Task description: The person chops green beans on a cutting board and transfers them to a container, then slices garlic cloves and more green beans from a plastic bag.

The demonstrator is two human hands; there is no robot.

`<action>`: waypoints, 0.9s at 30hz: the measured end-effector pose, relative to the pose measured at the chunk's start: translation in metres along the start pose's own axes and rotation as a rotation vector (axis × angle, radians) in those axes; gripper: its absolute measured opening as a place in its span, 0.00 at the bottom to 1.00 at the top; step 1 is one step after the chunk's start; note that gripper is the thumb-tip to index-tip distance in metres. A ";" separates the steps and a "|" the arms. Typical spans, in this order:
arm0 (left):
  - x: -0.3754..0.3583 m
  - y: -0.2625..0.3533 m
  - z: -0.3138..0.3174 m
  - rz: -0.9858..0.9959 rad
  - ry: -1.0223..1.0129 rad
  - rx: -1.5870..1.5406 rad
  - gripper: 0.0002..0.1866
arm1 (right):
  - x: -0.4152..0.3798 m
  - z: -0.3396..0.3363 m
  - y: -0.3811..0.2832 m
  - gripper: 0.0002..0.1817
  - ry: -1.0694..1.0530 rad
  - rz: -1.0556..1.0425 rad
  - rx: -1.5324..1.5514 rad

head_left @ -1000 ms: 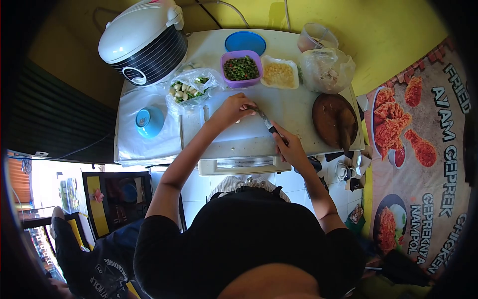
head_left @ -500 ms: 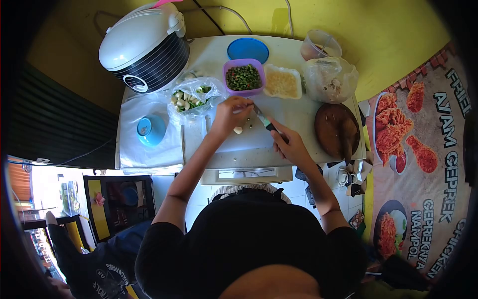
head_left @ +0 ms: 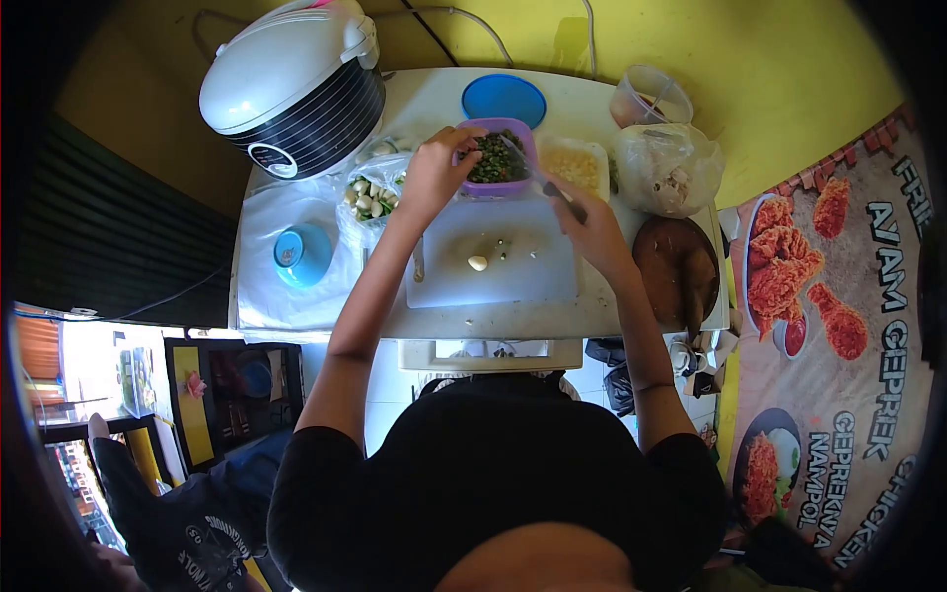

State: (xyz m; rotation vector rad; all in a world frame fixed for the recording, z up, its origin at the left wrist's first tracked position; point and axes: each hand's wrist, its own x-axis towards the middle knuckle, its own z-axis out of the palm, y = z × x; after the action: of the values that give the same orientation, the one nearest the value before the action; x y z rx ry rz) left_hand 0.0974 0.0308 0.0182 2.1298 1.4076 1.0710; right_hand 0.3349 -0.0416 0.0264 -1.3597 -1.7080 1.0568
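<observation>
My right hand point(head_left: 595, 232) is closed around the handle of a knife point(head_left: 562, 197), slightly smeared by motion; the blade points up and left over a purple tub point(head_left: 533, 148) of chopped green and red pieces. At the tub's left side, my left hand point(head_left: 441, 176) has its fingertips drawn together over the rim; anything between them is too small to make out. Below both hands lies a white cutting board point(head_left: 493, 286), carrying a peeled garlic clove point(head_left: 477, 263) and a few small scraps.
Left stand a rice cooker point(head_left: 296, 99), a plastic bag of garlic and green pieces point(head_left: 370, 200) and an upturned blue bowl point(head_left: 303, 255). Rightward are a white tub of pale bits point(head_left: 604, 170), a clear bag point(head_left: 671, 173) and a brown stone mortar point(head_left: 671, 276). A blue lid point(head_left: 504, 101) lies behind.
Both hands have moved up from the cutting board to the purple tub. The knife's blade now reaches over the chopped pieces. The garlic clove stays on the board.
</observation>
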 end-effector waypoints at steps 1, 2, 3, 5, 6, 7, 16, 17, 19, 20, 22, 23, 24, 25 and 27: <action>-0.003 0.001 -0.001 0.027 0.014 -0.055 0.14 | -0.001 -0.001 0.004 0.21 -0.006 0.005 0.002; -0.006 0.003 -0.001 0.055 0.028 -0.111 0.15 | -0.002 -0.002 0.010 0.21 0.012 -0.015 0.034; -0.011 0.010 -0.002 0.051 0.026 -0.113 0.15 | -0.003 -0.003 0.016 0.22 0.032 -0.035 0.065; -0.028 0.031 -0.004 0.087 0.038 -0.180 0.15 | -0.009 -0.004 0.025 0.22 0.039 -0.035 0.122; -0.039 0.035 -0.002 0.086 0.037 -0.181 0.15 | -0.012 -0.004 0.027 0.22 0.047 -0.038 0.183; -0.051 0.038 0.001 0.072 -0.116 -0.205 0.14 | -0.017 -0.006 0.023 0.22 0.045 -0.036 0.183; -0.078 0.017 0.024 -0.009 -0.522 -0.122 0.14 | -0.042 -0.010 0.023 0.22 0.062 0.096 0.306; -0.077 0.015 0.025 0.001 -0.560 -0.123 0.13 | -0.043 -0.011 0.024 0.22 0.061 0.103 0.296; -0.075 0.013 0.027 0.010 -0.561 -0.137 0.12 | -0.044 -0.011 0.026 0.22 0.060 0.108 0.283; -0.074 0.013 0.027 0.019 -0.565 -0.151 0.11 | -0.044 -0.010 0.027 0.22 0.058 0.110 0.290; -0.068 0.010 0.026 0.099 -0.504 -0.150 0.10 | -0.044 -0.011 0.028 0.22 0.056 0.105 0.299; -0.064 0.008 0.026 0.177 -0.446 -0.150 0.10 | -0.045 -0.011 0.027 0.22 0.056 0.108 0.301; -0.056 0.009 0.021 0.179 -0.445 -0.148 0.10 | -0.045 -0.011 0.028 0.22 0.056 0.113 0.303; -0.046 0.012 0.014 0.204 -0.319 -0.118 0.11 | -0.045 -0.011 0.028 0.22 0.055 0.112 0.304; -0.025 0.017 0.003 0.226 -0.191 -0.087 0.11 | -0.044 -0.011 0.029 0.22 0.048 0.101 0.313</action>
State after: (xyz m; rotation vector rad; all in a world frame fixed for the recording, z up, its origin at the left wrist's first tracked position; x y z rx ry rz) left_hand 0.1050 0.0012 0.0182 2.2981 1.0361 0.9574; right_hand 0.3655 -0.0793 0.0033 -1.2674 -1.3826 1.2775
